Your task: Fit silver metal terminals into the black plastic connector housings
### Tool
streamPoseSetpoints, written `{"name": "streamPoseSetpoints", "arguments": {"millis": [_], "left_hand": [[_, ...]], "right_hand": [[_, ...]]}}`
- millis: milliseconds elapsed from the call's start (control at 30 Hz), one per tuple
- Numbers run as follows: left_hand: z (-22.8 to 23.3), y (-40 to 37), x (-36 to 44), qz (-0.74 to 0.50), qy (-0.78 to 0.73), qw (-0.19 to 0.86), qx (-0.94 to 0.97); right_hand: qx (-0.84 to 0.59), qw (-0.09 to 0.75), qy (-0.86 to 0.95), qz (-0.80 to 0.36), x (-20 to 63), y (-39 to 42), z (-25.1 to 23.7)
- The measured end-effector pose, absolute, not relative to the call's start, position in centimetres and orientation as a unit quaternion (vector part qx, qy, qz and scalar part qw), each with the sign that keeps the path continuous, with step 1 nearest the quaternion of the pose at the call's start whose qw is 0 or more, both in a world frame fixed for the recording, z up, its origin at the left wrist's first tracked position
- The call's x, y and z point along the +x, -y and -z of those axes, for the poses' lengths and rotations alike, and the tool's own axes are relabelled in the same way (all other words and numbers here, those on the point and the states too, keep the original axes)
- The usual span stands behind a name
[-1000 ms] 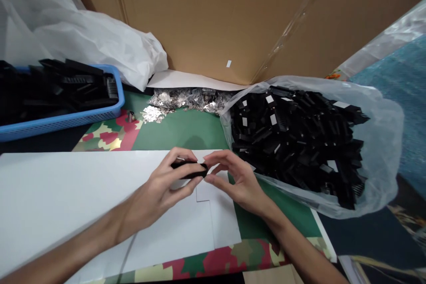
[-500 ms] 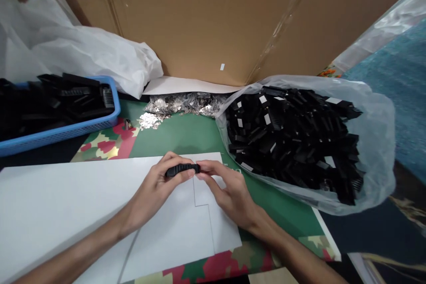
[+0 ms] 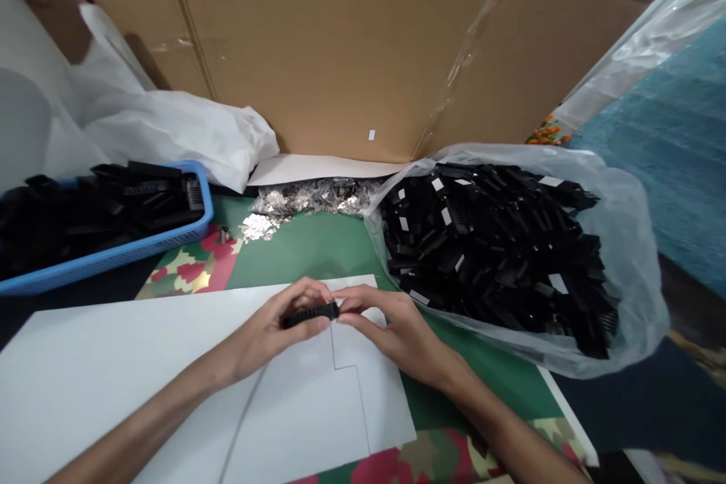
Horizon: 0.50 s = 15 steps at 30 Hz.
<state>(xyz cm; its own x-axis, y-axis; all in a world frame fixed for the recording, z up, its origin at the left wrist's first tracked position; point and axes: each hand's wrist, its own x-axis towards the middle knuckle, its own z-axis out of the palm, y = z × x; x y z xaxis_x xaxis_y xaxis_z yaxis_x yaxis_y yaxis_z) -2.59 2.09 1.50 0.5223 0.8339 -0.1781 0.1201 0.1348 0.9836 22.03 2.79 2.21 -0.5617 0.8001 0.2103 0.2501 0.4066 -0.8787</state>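
A small black ribbed plastic part (image 3: 311,314) is gripped between the thumb and fingers of my left hand (image 3: 277,320), just above the white board (image 3: 141,340). At the part's right end, my right hand (image 3: 391,321) has its thumb and fingertips pinched together. Whatever those fingertips hold, if anything, is too small or too hidden to make out. Beyond my hands, a heap of small shiny metal pieces (image 3: 259,227) lies on the green surface (image 3: 306,246).
At the left stands a blue basket (image 3: 130,251) full of black plastic parts. A clear plastic bag (image 3: 629,242) with many similar parts lies open at the right. Behind rise a cardboard wall (image 3: 318,53) and a white bag (image 3: 181,128). Several plastic packets of metal pieces (image 3: 318,197) sit at its foot.
The whole view has shifted, so the scene sits a little lower. My left hand has tilted the black part slightly, and my right fingertips stay at its end.
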Motion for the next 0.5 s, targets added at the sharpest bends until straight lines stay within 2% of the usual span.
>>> {"name": "streamPoseSetpoints", "arguments": {"millis": [100, 200, 300, 500], "left_hand": [[-1.5, -2.1, -2.7, -0.273, -0.374, 0.673, 0.577], [-1.9, -2.2, -2.8, -0.243, -0.392, 0.642, 0.613], [-2.4, -2.1, -2.8, -0.241, -0.395, 0.623, 0.631], [-2.3, -1.9, -2.9, -0.277, -0.386, 0.625, 0.620]], "right_hand": [[-0.329, 0.309, 0.785, -0.424, 21.7, -3.7, -2.4], [-0.353, 0.283, 0.781, -0.430, 20.2, -6.3, -2.7], [-0.388, 0.253, 0.792, -0.399, 16.7, -10.3, -2.8], [-0.436, 0.257, 0.800, -0.322, 8.2, -15.6, -1.5]]}}
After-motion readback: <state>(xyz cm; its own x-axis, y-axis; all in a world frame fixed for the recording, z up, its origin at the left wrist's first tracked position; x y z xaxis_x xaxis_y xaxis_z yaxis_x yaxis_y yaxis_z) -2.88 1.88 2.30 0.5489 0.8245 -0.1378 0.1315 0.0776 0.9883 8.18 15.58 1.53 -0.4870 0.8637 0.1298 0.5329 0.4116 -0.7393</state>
